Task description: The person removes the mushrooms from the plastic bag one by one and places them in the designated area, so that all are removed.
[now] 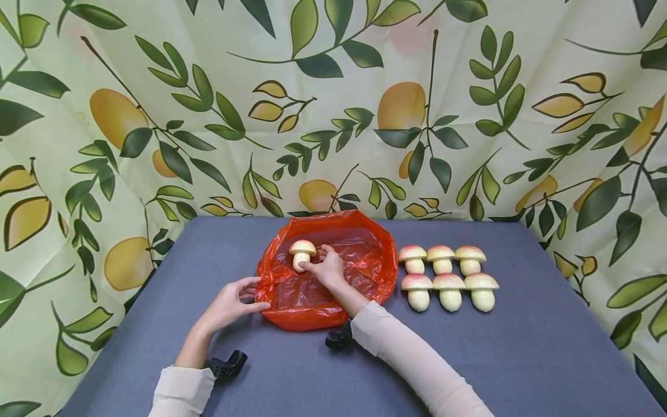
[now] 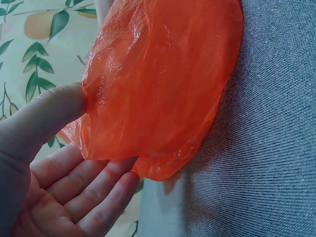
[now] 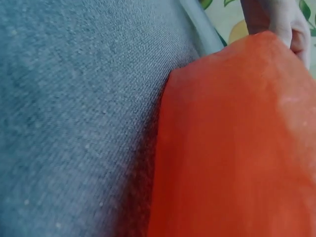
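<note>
A red plastic bag lies spread with its mouth wide open. At its left rim, my left hand grips the plastic between thumb and fingers; in the left wrist view the thumb lies on one side of the bag's edge. My right hand reaches over the near rim into the bag and holds a toy mushroom by its stem, cap up, with the thumb across the stem's lower part. The bag's wall hides the right hand's fingers and the mushroom in the right wrist view.
To the bag's right, several pale mushrooms, some with pink-tinged caps, lie in two rows. Grey cloth covers the table. A leaf-and-fruit patterned curtain hangs behind it. Each wrist carries a black camera.
</note>
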Demonstrator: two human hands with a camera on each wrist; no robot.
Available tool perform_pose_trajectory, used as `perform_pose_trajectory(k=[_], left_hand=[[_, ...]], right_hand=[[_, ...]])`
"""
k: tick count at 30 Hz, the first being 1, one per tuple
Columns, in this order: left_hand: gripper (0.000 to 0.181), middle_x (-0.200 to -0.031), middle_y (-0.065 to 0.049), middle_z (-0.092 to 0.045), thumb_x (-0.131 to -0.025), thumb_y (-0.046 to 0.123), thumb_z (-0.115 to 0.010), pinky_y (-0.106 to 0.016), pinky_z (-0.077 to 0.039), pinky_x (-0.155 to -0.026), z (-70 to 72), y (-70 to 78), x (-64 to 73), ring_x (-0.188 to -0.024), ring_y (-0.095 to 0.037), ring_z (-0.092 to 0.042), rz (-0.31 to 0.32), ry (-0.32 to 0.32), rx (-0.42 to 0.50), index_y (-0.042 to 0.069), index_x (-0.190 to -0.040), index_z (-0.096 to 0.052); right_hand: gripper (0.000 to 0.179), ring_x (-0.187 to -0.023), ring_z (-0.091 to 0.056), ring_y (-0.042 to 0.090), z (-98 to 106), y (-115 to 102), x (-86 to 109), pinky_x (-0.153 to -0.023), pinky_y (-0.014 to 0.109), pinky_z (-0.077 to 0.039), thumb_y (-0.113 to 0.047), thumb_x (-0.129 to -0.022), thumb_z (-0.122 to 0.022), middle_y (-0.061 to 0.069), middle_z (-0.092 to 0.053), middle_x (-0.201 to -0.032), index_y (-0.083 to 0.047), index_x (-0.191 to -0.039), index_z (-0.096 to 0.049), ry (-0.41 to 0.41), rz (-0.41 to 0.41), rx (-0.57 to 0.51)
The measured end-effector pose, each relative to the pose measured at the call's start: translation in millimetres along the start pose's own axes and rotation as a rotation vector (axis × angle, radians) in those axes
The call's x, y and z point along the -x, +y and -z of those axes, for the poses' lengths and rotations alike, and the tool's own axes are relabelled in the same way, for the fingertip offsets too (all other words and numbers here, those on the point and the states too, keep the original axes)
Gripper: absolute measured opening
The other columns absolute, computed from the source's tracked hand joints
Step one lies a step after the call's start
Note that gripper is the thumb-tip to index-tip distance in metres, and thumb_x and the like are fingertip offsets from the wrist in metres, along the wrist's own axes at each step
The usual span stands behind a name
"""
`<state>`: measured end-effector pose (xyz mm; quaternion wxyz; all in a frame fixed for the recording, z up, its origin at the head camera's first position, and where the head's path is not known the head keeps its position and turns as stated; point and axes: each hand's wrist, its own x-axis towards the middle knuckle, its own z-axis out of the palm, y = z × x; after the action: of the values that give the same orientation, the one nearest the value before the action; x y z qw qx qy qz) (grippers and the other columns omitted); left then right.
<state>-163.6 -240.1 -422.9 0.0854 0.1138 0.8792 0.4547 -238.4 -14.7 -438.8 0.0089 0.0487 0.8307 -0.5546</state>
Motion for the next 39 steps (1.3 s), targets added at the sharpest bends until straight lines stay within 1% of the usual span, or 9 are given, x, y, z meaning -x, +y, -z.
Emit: perform_pose_trajectory(k=[8,13,18,22,27,32,35,37,39], left_hand=[[0.061,-0.120,-0.031,-0.062,-0.081,0.014,-0.077,-0.043,-0.056,-0.091,-1.7,0.3,-0.3,-0.106,-0.037,-0.066,-0.024,-0.007,0.003,-0.013,-0.129,-0.050],[0.062,-0.122,-0.030,-0.061,-0.081,0.016,-0.077,-0.041,-0.057,-0.091,-1.6,-1.0,-1.1,-0.108,-0.037,-0.066,-0.009,-0.001,0.010,-0.012,-0.130,-0.050],[0.062,-0.122,-0.030,-0.061,-0.081,0.016,-0.077,-0.042,-0.057,-0.091,-1.6,-3.5,-1.0,-0.107,-0.037,-0.066,-0.007,0.001,0.000,-0.012,-0.129,-0.050],[0.062,-0.121,-0.030,-0.062,-0.080,0.016,-0.078,-0.043,-0.056,-0.091,-2.2,-3.7,-0.4,-0.106,-0.036,-0.066,-0.007,0.007,-0.010,-0.012,-0.128,-0.051],[0.061,-0.120,-0.030,-0.062,-0.080,0.014,-0.077,-0.042,-0.057,-0.090,-2.9,-0.8,-0.1,-0.106,-0.036,-0.067,-0.014,0.000,0.013,-0.012,-0.129,-0.050],[0.061,-0.118,-0.030,-0.063,-0.080,0.012,-0.077,-0.042,-0.057,-0.089,-3.9,1.3,0.0,-0.105,-0.036,-0.067,-0.015,-0.007,0.021,-0.013,-0.129,-0.050],[0.061,-0.118,-0.030,-0.063,-0.081,0.012,-0.077,-0.043,-0.057,-0.090,-3.9,1.4,0.0,-0.106,-0.036,-0.067,-0.016,-0.009,0.021,-0.013,-0.129,-0.049],[0.061,-0.118,-0.030,-0.063,-0.081,0.012,-0.077,-0.043,-0.057,-0.090,-3.9,1.2,-0.2,-0.106,-0.036,-0.067,-0.017,-0.009,0.021,-0.013,-0.129,-0.049],[0.061,-0.118,-0.030,-0.063,-0.081,0.012,-0.077,-0.043,-0.057,-0.090,-3.8,0.8,-0.3,-0.105,-0.037,-0.067,-0.017,-0.007,0.021,-0.013,-0.129,-0.050]], right_hand=[[0.074,-0.118,-0.060,0.035,-11.3,4.5,-5.3,-0.103,0.045,-0.050,-0.020,-0.073,-0.085,0.024,-0.062,-0.127,0.007,-0.132,-0.050,0.023,0.013,-0.012],[0.077,-0.117,-0.061,0.034,-15.3,8.0,-6.6,-0.102,0.044,-0.050,-0.019,-0.070,-0.086,0.024,-0.064,-0.125,0.006,-0.134,-0.050,0.042,0.018,0.015],[0.079,-0.112,-0.062,0.034,-17.8,11.7,-7.0,-0.101,0.044,-0.050,-0.019,-0.067,-0.088,0.023,-0.065,-0.122,0.005,-0.133,-0.052,0.051,0.062,0.046],[0.081,-0.112,-0.061,0.034,-20.6,15.5,-7.3,-0.101,0.045,-0.048,-0.018,-0.064,-0.089,0.023,-0.066,-0.120,0.004,-0.133,-0.052,0.053,0.102,0.047],[0.080,-0.110,-0.060,0.033,-23.8,20.5,-8.4,-0.102,0.047,-0.045,-0.017,-0.064,-0.090,0.019,-0.068,-0.117,0.001,-0.133,-0.054,0.064,0.141,0.068],[0.076,-0.111,-0.059,0.033,-24.8,21.1,-7.0,-0.103,0.048,-0.041,-0.017,-0.063,-0.090,0.016,-0.070,-0.115,-0.001,-0.130,-0.057,0.083,0.162,0.101],[0.073,-0.107,-0.061,0.032,-24.8,20.8,-7.0,-0.099,0.046,-0.044,-0.017,-0.064,-0.090,0.015,-0.070,-0.112,-0.001,-0.128,-0.058,0.100,0.170,0.110],[0.072,-0.105,-0.062,0.031,-24.7,21.0,-7.0,-0.095,0.045,-0.047,-0.017,-0.064,-0.089,0.016,-0.071,-0.111,-0.001,-0.127,-0.059,0.107,0.170,0.099],[0.071,-0.104,-0.063,0.031,-24.5,21.2,-7.7,-0.095,0.044,-0.048,-0.016,-0.064,-0.089,0.016,-0.071,-0.112,0.000,-0.126,-0.059,0.107,0.169,0.079]])
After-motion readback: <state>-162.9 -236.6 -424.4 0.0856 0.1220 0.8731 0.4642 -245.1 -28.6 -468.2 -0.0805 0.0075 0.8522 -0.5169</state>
